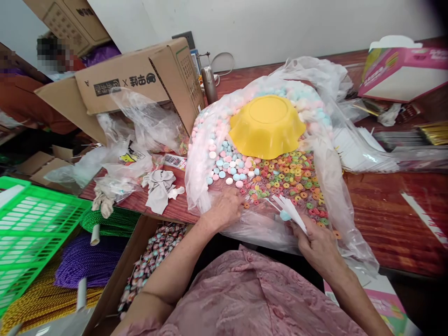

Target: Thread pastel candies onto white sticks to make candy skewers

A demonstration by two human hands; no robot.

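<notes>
Ideally, nearside of the yellow bowl (268, 122), our closed right hand (318, 240) grips the white sticks (293, 211) lightly, sparing the blue candy (284, 215), our left hand (225, 209) half-curled, its hold unclear.

Plain pale wall (297, 23), glossy reddish wooden table (378, 210) before it

We've got bright, diffuse lt., soft glare on the yellow bowl (268, 123), shadow under the table (381, 205), dk. top-R corner, wide-angle edge stretch & a pixelated patch upper L.
</notes>
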